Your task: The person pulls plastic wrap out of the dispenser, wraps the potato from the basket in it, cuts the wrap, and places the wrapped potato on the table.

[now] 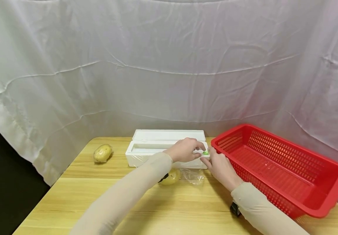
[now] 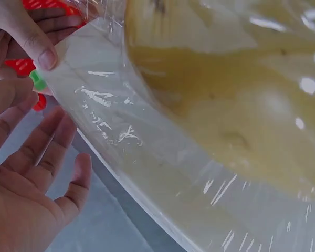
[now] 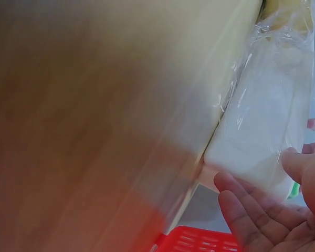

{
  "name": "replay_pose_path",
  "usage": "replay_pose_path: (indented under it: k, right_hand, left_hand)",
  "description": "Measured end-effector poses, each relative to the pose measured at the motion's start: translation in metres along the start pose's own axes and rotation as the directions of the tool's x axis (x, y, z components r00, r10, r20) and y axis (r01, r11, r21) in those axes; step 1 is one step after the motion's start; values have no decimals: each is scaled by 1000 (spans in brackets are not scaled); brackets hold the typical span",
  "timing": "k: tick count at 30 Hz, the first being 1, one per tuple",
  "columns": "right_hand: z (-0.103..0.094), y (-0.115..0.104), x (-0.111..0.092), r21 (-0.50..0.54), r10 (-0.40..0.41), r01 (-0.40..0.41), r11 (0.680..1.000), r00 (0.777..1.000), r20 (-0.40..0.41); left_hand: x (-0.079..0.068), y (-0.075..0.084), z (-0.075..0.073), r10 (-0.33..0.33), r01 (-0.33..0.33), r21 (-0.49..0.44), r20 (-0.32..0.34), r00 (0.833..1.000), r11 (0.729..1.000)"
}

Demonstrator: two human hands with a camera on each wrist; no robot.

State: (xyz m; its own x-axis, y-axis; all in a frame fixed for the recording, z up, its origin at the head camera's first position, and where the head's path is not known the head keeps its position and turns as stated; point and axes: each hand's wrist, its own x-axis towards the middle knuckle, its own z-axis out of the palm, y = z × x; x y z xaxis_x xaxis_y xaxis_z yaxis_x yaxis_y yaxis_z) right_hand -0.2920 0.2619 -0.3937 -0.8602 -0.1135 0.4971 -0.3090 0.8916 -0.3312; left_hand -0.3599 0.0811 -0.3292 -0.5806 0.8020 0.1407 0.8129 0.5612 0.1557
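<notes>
White box (image 1: 136, 160) stands before us on the wooden table (image 1: 80, 192), beside the red basket (image 1: 274, 169), our right hand (image 1: 221, 167) pinching its right end while our left hand (image 1: 184, 150), fingers loosely spread, is at the green slider (image 1: 205, 152), though we cannot tell whether it grips that.

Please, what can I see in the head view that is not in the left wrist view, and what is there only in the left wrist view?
Only the head view: the far potato at the table's left side, the open lid of the white box, and the person's sleeves.

Only the left wrist view: the palm side of the left hand, and a dark mark on the near potato.

Both: the two hands, including the right hand, the near potato, clear film, the box, a green piece, and the red basket, though only partly in the wrist view.
</notes>
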Motion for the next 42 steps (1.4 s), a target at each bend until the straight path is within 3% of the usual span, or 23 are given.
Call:
replay_pose_path:
  k: [14,27,37,42]
  right_hand:
    - [2,2,0,-4,-23,22,1000,999,-31]
    - [3,1,-1,-18,-38,37,999,998,-41]
    - [4,1,-2,-103,-89,79,992,991,-100]
    - [2,0,-3,-124,-78,67,990,993,-85]
  left_hand:
    - [14,7,7,-38,43,58,-88,995,997]
    - [21,9,13,-111,111,-1,-113,987,994]
    - [20,6,14,-77,82,29,-144,987,996]
    - [19,5,14,-72,80,46,-153,986,996]
